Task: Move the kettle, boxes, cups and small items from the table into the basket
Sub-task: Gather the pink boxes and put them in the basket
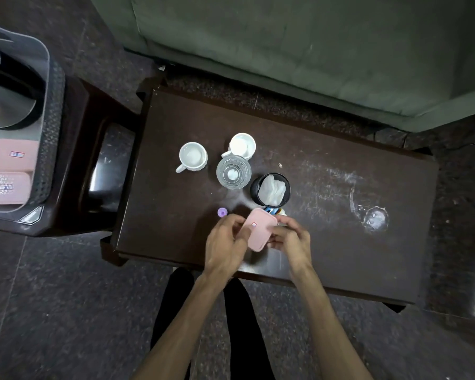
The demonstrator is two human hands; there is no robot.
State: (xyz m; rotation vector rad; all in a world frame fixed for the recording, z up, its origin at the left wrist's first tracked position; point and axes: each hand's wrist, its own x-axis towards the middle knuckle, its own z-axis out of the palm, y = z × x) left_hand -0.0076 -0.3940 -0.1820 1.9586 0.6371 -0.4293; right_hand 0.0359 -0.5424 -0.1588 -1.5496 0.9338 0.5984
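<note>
Small pink rigid plastic box [259, 232] near table [340, 264] front edge, clamped between left hand [225, 242] and right hand [292, 238]. Probably light, smooth, slippery; grip long sides.

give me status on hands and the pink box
Both hands, left and right, grip pink box above table. Basket off left. Path clear.

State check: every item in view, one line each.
Pink box: lid on, held above table by both hands.
Left hand: gripping box.
Right hand: gripping box.
Two white cups: upright, look empty, on table.
Glass: upright, on table.
Black holder: upright, white tissue inside.
Purple cap: on table.
Basket: holds kettle and two pink boxes.
</note>
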